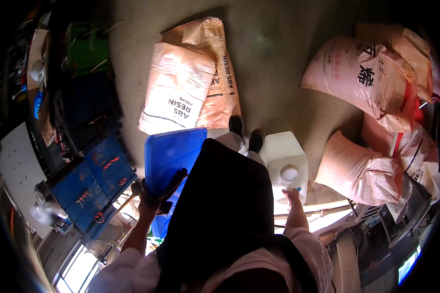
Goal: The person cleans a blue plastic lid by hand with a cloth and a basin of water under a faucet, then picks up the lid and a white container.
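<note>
A blue plastic lid or tub (173, 151) with a raised rim hangs at my left side. My left hand (162, 193) is closed on its near edge, with the hand in deep shadow. To my right is a whitish plastic jerrycan (284, 151) with a round white cap (289, 173). My right hand (292, 194) is closed at the jerrycan's near end, just below the cap, where its handle is mostly hidden. A small blue spot shows beside those fingers. My dark apron (220, 195) covers the middle of the view.
Two stacked paper sacks (178, 90) lie ahead on the concrete floor (269, 63). More filled sacks (349, 168) are piled at right. Along the left stand blue metal drawers or blocks (90, 183), a grey panel (22, 166) and a green crate (87, 49). My shoes (255, 142) are between the sacks and jerrycan.
</note>
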### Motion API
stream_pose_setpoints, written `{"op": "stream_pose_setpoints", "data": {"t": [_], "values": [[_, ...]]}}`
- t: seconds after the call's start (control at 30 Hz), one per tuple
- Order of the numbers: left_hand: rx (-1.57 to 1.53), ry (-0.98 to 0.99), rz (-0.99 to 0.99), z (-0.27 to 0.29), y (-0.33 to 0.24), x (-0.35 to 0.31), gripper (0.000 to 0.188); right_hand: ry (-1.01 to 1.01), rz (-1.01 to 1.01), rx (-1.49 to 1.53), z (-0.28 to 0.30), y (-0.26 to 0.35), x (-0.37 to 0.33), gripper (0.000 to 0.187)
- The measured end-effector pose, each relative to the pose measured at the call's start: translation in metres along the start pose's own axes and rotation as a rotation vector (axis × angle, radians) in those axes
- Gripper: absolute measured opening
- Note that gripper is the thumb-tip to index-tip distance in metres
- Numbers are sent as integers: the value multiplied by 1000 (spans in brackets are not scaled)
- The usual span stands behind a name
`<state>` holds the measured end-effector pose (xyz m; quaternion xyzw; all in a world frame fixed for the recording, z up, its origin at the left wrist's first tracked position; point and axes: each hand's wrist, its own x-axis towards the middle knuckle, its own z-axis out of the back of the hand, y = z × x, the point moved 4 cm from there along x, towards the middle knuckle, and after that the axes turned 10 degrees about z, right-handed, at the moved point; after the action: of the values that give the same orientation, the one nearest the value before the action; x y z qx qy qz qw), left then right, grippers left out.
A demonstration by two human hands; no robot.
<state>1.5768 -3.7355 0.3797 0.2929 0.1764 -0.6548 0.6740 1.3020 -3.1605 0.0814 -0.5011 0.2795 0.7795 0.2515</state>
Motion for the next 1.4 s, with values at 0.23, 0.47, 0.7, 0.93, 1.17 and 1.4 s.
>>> {"op": "stream_pose_setpoints", "data": {"t": [0.23, 0.47, 0.7, 0.93, 1.17, 1.4], "values": [[-69, -9, -29, 57, -76, 71, 54, 31, 4, -8, 4, 117, 5, 30], [-65, -45, -84, 145, -144, 140, 43, 27, -83, -149, -17, 309, 43, 32], [-135, 91, 170, 207, -165, 187, 47, 83, 93, -214, -42, 473, 66, 25], [-65, 84, 77, 295, -222, 251, 58, 43, 308, -405, -74, 624, 115, 28], [16, 143, 161, 329, -283, 329, 55, -50, 471, -641, -109, 828, 127, 46], [-35, 258, 116, 400, -328, 390, 57, 38, 352, -783, -150, 1006, 138, 64]]}}
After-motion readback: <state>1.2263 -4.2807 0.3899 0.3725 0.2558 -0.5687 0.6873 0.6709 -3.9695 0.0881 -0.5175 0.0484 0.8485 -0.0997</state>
